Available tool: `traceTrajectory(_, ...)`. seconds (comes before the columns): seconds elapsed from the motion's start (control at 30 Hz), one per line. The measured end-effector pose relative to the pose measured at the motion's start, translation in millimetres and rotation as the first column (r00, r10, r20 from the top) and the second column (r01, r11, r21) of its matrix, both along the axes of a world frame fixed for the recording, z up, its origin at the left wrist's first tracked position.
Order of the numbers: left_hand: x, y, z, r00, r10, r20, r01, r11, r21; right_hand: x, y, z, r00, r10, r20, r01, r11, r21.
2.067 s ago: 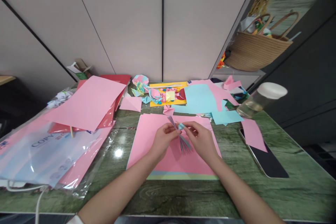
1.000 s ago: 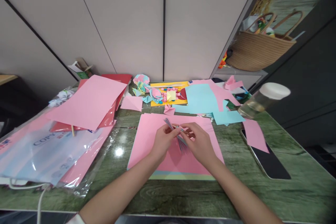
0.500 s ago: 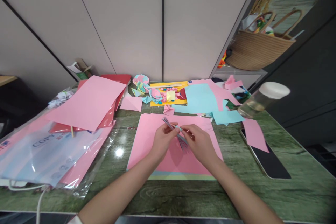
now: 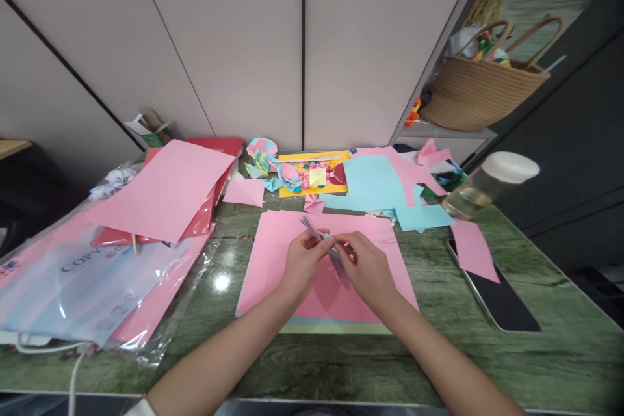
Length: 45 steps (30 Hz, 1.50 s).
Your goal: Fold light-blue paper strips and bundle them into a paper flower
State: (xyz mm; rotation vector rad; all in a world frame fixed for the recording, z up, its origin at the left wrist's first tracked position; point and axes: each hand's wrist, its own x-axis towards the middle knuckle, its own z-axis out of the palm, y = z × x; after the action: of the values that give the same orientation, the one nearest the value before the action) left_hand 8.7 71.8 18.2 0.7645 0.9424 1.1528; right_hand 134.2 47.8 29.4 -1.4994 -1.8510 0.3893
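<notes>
Above a stack of pink paper (image 4: 273,286), both hands meet at a bundle of thin, greyish strips (image 4: 337,264); it may be wire or folded paper, which I cannot tell. The bundle slants from upper left to lower right, its ends fanned out. My left hand (image 4: 301,265) pinches it near the middle between thumb and fingers. A small light-blue piece (image 4: 327,236) sits at the bundle's middle, by the left thumb tip. My right hand (image 4: 369,268) is closed with its fingertips at the same spot, partly hiding what they grip.
Folded paper flowers (image 4: 288,175) and a yellow sheet (image 4: 287,192) lie at the back. Light-blue paper (image 4: 373,182) spreads beside them. To the right are a bottle (image 4: 480,188) and a phone (image 4: 507,305) partly under pink paper. A plastic-wrapped paper pack (image 4: 121,286) fills the left.
The right fingers have shifted slightly at the blue piece, which now shows less and sits a little further left. The bundle has turned slightly and its strips look closer together.
</notes>
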Motion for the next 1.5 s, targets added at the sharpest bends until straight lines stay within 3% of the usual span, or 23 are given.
traceTrajectory(0.23,0,0,2.9,1.000,-0.011,0.023,0.011,1.000,-0.014,-1,1,-4.7,1.000,-0.004,0.031,0.004,1.000,0.013)
traceTrajectory(0.8,-11,7,16.0,0.983,-0.174,0.066,0.177,0.983,-0.051,12,7,8.8,0.983,0.023,-0.185,-0.053,0.985,-0.161)
traceTrajectory(0.93,-15,12,11.3,0.984,-0.156,0.086,0.161,0.985,-0.063,22,11,15.1,0.965,0.046,-0.256,-0.128,0.941,-0.313)
traceTrajectory(1.1,-21,19,7.2,0.971,-0.207,0.121,0.220,0.970,-0.106,44,18,24.7,0.875,0.132,-0.466,-0.382,0.778,-0.498)
traceTrajectory(1.27,-20,16,9.1,0.934,-0.343,0.101,0.354,0.927,-0.122,45,20,25.6,0.859,0.001,-0.512,-0.261,0.860,-0.438)
traceTrajectory(1.4,-18,13,10.3,0.883,-0.465,0.066,0.470,0.877,-0.104,36,17,23.4,0.879,0.041,-0.474,-0.302,0.818,-0.490)
traceTrajectory(1.5,-17,12,9.6,0.881,-0.474,-0.008,0.473,0.880,-0.047,34,16,20.4,0.897,0.069,-0.437,-0.306,0.810,-0.501)
